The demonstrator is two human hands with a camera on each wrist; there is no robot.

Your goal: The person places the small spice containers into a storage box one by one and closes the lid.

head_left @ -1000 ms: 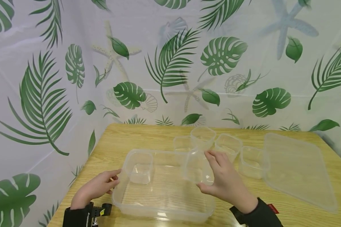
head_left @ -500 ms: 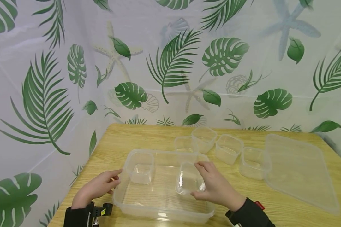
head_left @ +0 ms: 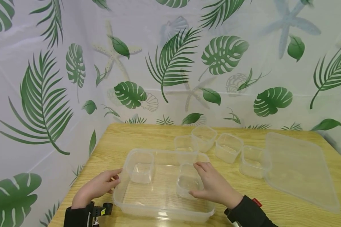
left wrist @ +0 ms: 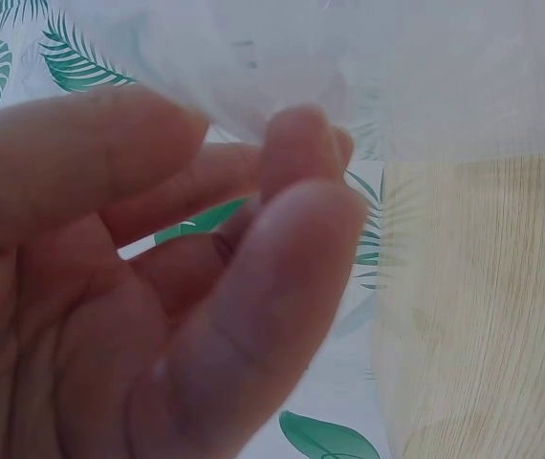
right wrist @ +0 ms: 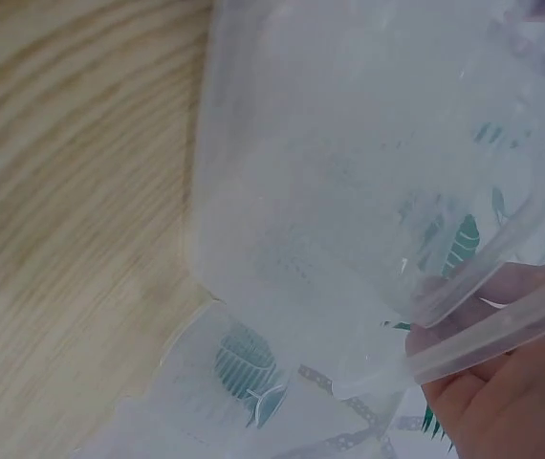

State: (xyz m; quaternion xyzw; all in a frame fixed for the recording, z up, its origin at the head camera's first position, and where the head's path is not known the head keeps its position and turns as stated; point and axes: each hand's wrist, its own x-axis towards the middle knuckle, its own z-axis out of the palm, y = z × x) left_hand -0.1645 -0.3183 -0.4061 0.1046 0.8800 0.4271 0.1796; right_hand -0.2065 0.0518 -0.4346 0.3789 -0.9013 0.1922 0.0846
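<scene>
A large clear plastic container [head_left: 159,212] stands on the wooden table, its opening facing up. Inside its right half is a small clear plastic tub [head_left: 184,184], upright. My right hand [head_left: 213,186] holds this tub across its top, fingers at the far side and thumb at the near side. Another small tub [head_left: 142,174] sits in the container's back left corner. At the left end, my left hand [head_left: 98,186] touches the container's outer wall with loosely bent fingertips. In the left wrist view, the container wall [left wrist: 483,76] lies right above the fingers [left wrist: 72,158].
Behind the container, several small tubs [head_left: 229,148] stand in a curved row, one more tub [head_left: 254,164] to their right. A large flat translucent lid [head_left: 299,171] lies at the table's right. Leaf-patterned cloth [head_left: 170,63] rises behind the table [head_left: 136,134].
My right hand has brought the small tub from tilted over the container's back right down and forward; it is now upright inside. The left hand has stayed at the container's left end.
</scene>
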